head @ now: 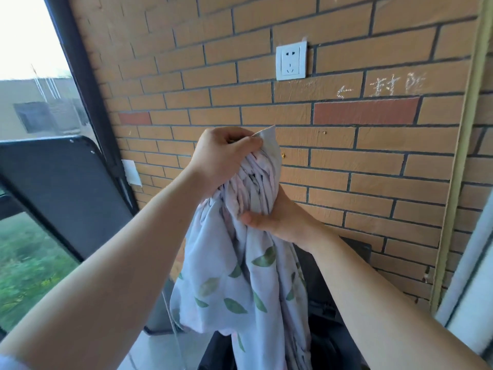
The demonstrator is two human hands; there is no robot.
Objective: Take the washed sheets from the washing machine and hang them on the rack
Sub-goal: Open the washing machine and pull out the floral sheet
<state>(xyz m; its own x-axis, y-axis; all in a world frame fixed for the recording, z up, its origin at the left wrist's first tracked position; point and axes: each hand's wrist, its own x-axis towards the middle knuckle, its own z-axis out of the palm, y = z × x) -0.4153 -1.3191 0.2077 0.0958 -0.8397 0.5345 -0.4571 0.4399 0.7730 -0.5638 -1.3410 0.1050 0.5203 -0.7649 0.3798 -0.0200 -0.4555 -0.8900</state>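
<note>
A pale lilac sheet [240,284] with green leaf prints hangs bunched in front of me, held up before a brick wall. My left hand [221,156] grips the gathered top of the sheet, with one corner sticking up past its fingers. My right hand [277,217] clasps the twisted bundle just below, thumb across the front. The rest of the sheet drapes down between my forearms. Neither a washing machine nor a rack shows clearly.
The brick wall [346,161] is close ahead, with a white power socket [290,60] above my hands. A dark framed window panel [61,190] stands open at the left, greenery beyond it. Dark objects [330,316] sit low behind the sheet. A pale frame [474,263] runs down the right.
</note>
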